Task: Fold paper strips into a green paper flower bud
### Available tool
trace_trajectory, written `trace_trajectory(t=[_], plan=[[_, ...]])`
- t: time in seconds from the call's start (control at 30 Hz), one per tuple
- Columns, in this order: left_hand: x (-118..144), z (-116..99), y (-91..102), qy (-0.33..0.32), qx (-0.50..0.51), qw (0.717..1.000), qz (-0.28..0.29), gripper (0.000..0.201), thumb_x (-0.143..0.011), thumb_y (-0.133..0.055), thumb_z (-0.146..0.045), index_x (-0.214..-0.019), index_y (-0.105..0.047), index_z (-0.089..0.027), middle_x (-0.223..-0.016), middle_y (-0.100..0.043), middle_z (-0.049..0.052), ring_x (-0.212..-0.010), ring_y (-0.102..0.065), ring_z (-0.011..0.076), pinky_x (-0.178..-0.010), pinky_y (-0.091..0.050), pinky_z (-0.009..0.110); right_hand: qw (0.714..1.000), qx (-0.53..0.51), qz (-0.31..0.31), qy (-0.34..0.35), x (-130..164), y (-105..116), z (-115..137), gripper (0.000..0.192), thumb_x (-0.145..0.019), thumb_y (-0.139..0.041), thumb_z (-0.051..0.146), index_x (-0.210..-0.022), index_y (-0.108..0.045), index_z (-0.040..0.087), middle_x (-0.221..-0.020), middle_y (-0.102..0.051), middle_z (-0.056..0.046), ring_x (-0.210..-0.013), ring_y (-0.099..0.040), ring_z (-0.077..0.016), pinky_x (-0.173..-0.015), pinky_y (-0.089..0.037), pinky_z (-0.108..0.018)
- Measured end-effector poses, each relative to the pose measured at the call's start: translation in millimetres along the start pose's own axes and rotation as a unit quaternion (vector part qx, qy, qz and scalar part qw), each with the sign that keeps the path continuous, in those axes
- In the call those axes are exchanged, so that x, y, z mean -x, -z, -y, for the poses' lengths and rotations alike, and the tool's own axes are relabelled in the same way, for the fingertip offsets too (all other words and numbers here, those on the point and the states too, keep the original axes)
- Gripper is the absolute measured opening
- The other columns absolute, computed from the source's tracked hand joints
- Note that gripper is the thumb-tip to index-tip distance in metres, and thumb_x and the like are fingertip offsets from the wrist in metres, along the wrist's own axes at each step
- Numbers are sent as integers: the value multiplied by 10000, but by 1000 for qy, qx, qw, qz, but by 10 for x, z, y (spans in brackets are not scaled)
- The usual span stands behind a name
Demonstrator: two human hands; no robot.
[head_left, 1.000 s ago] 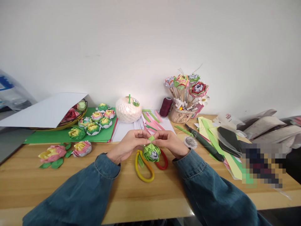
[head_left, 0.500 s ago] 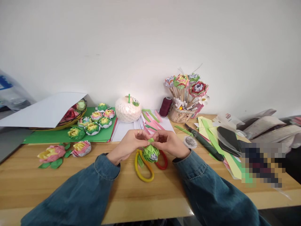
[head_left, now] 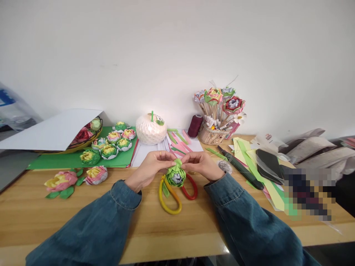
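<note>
A green paper flower (head_left: 176,176) with a grey-white centre hangs between my two hands, its centre tilted toward me. My left hand (head_left: 151,167) pinches its upper left edge, thumb against fingers. On the upper right, my right hand (head_left: 202,164) pinches it too, beside a green petal that sticks up between the thumbs. Beneath the flower lie scissors with a yellow handle loop (head_left: 170,211) and a red one (head_left: 191,197); their blades are hidden. A small green paper piece (head_left: 165,190) shows inside the yellow loop.
Finished paper flowers (head_left: 108,150) sit on green sheets at left; two more lie nearer. Behind my hands are paper strips (head_left: 181,142), a white ornament (head_left: 151,129) and a thread spool (head_left: 195,125). A flower-filled basket (head_left: 212,135), a box cutter (head_left: 244,170) and a phone (head_left: 269,166) stand or lie to the right.
The flower has tipped so that its grey-white centre faces me more, and it sits slightly higher. Both hands have shifted a little, still pinching it.
</note>
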State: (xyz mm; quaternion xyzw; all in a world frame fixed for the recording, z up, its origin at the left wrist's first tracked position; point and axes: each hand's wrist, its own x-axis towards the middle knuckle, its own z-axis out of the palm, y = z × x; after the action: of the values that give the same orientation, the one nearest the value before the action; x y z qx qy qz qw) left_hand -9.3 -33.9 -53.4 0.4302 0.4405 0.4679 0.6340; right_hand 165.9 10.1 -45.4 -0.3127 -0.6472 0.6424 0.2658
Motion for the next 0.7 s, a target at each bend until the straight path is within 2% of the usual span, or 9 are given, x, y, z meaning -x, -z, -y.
trace_trajectory(t=[0.17, 0.37, 0.57, 0.7], plan=[[9, -18, 20, 26, 37, 998, 51, 129, -616, -678, -179, -724, -619, -139, -674, -586, -22, -622, -521, 72, -602, -393, 199, 999, -14, -41, 27, 1, -23, -5, 232, -550, -746, 281, -627, -591, 126, -551, -560, 44, -476, -464, -47, -474, -369, -194], [11, -26, 33, 30, 51, 998, 32, 126, -589, -699, -165, -675, -618, -120, -622, -579, -20, -584, -513, 65, -561, -379, 184, 1000, -26, -4, 17, 0, -38, -7, 248, -555, -747, 300, -672, -618, 124, -584, -583, 35, -496, -474, -54, -516, -393, -205], [21, -32, 41, 25, 59, 997, 35, 128, -594, -700, -174, -685, -629, -119, -624, -600, -8, -578, -532, 71, -557, -398, 190, 998, 27, -32, 56, 29, -74, -16, 276, -609, -701, 374, -663, -607, 121, -604, -572, 12, -547, -482, -84, -552, -392, -233], [22, -30, 33, 17, 53, 998, 33, 120, -591, -705, -190, -660, -634, -121, -610, -605, -6, -565, -535, 75, -558, -407, 198, 984, 127, -77, 96, 57, -107, -16, 236, -679, -637, 358, -637, -590, 131, -575, -531, 14, -529, -431, -86, -521, -354, -232]])
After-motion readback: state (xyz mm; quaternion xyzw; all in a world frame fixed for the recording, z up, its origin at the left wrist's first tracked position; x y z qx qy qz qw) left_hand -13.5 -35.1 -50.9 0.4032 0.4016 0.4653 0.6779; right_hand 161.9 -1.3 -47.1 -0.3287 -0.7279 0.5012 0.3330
